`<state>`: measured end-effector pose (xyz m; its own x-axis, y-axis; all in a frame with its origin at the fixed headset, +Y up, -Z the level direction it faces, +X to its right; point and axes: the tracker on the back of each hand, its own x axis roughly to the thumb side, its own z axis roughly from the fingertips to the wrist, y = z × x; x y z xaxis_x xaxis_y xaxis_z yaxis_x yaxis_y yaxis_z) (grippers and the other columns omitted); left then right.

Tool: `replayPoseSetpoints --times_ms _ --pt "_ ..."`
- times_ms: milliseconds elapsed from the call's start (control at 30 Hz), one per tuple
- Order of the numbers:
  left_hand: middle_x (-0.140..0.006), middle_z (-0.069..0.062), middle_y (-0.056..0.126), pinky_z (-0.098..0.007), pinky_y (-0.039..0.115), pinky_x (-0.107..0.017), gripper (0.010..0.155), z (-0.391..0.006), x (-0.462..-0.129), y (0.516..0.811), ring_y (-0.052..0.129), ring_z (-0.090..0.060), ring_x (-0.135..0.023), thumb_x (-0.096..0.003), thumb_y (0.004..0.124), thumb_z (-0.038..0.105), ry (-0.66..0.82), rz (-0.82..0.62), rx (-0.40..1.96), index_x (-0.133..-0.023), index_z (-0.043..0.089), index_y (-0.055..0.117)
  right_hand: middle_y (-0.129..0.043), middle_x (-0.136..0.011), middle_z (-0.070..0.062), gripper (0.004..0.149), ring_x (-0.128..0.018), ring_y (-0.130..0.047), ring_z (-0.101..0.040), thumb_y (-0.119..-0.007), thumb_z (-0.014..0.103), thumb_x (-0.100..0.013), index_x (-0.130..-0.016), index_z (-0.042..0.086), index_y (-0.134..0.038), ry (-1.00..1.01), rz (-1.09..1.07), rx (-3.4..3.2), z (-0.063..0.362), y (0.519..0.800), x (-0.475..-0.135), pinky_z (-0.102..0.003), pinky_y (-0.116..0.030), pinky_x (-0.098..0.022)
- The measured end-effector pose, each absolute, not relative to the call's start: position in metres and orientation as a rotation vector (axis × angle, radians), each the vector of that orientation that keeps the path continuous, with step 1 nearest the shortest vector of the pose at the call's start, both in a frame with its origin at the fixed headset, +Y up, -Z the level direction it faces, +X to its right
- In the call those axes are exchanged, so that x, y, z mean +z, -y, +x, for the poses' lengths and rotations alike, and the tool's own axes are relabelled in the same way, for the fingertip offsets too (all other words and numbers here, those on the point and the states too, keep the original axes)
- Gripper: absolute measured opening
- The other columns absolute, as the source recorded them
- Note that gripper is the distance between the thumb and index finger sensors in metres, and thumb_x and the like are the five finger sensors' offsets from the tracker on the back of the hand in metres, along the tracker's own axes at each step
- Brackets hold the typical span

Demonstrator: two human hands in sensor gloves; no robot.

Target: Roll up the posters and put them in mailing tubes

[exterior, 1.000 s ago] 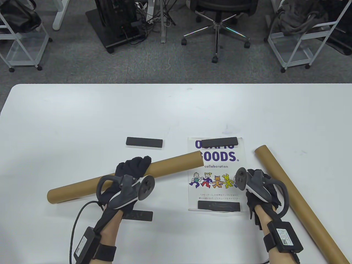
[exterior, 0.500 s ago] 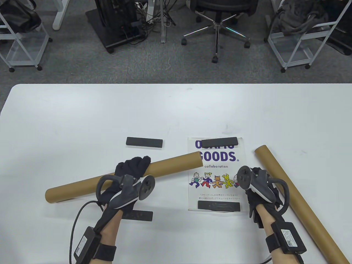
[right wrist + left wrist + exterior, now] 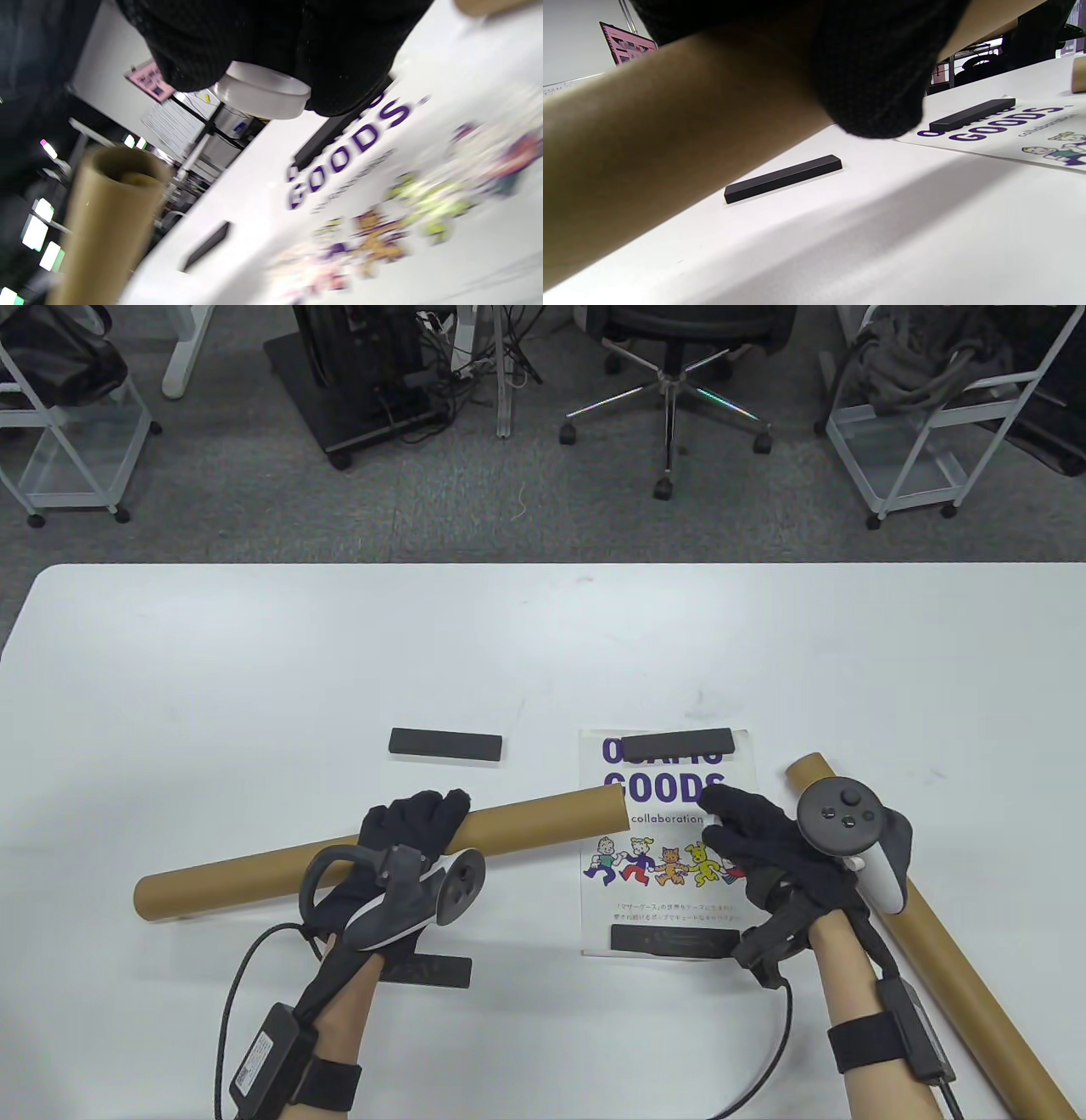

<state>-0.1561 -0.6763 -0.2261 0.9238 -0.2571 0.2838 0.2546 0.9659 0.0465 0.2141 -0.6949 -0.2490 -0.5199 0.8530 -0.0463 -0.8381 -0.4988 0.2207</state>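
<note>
- Your left hand (image 3: 399,836) grips a cardboard mailing tube (image 3: 526,819), fingers wrapped over its middle; the tube slants across the table (image 3: 254,661), its right end reaching over the poster's left edge.
- In the right wrist view that tube's open end (image 3: 127,163) shows a pale shape inside, too blurred to identify.
- Your right hand (image 3: 768,840) hovers over the poster's right side and pinches a white plastic end cap (image 3: 263,91) between gloved fingertips (image 3: 352,63).
- The poster (image 3: 666,891), printed "GOODS" with cartoon figures, lies flat on the table, a black bar weight (image 3: 679,744) on its top edge and another (image 3: 676,941) near its bottom edge.
- A second mailing tube (image 3: 950,984) lies diagonally to the poster's right, partly under your right hand.
- Two more black bars rest on the bare table: one (image 3: 445,744) left of the poster, one (image 3: 433,971) beside your left wrist.
</note>
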Motion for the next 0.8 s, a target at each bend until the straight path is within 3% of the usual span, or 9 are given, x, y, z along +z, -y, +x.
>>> replayPoseSetpoints --times_ms 800 --pt "-0.118 0.001 0.068 -0.051 0.072 -0.083 0.088 -0.147 -0.224 0.68 0.084 -0.027 -0.105 -0.0421 0.092 0.034 0.325 0.0 -0.296 -0.118 0.029 0.047 -0.065 -0.107 -0.024 0.055 -0.091 -0.076 -0.049 -0.073 0.026 -0.052 -0.102 0.008 -0.062 -0.254 0.132 1.902 0.156 0.7 -0.259 -0.05 -0.077 -0.064"
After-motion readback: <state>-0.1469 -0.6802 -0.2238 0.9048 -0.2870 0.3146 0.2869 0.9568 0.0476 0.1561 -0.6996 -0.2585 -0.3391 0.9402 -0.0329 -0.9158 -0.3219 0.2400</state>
